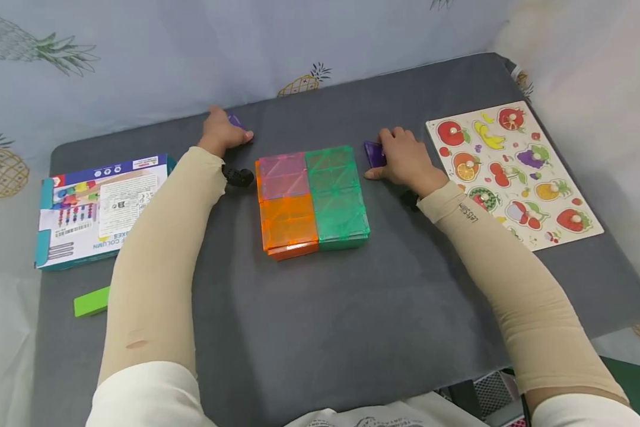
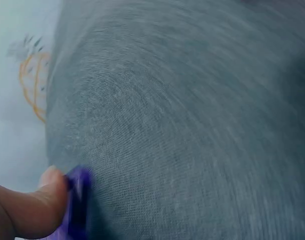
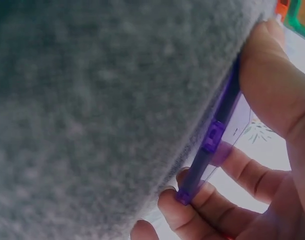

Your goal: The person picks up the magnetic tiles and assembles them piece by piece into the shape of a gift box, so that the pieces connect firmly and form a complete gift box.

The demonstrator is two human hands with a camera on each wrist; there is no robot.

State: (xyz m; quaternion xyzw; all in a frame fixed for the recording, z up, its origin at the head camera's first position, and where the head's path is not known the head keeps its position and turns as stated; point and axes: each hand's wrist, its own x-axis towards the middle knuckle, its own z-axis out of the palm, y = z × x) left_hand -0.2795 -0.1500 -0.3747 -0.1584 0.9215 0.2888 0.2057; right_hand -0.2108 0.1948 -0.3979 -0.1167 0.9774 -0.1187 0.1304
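Note:
At the table's back edge, my left hand (image 1: 222,131) grips a purple translucent tile (image 1: 235,121). The left wrist view shows the thumb pressed to that tile (image 2: 78,205); the other fingers are out of sight there. Right of the centre, my right hand (image 1: 405,160) pinches a second purple tile (image 1: 374,154) between thumb and fingers. In the right wrist view this tile (image 3: 207,145) is seen edge-on, close to the grey cloth. Between the hands lies a low square block of translucent tiles: pink (image 1: 282,175), orange (image 1: 289,222) and green (image 1: 338,196).
A toy box (image 1: 74,237) lies at the left, partly behind the left arm, with a green block (image 1: 91,302) in front of it. A wooden fruit puzzle board (image 1: 512,172) lies at the right, its near corner under the right arm. Grey cloth covers the table (image 1: 352,314).

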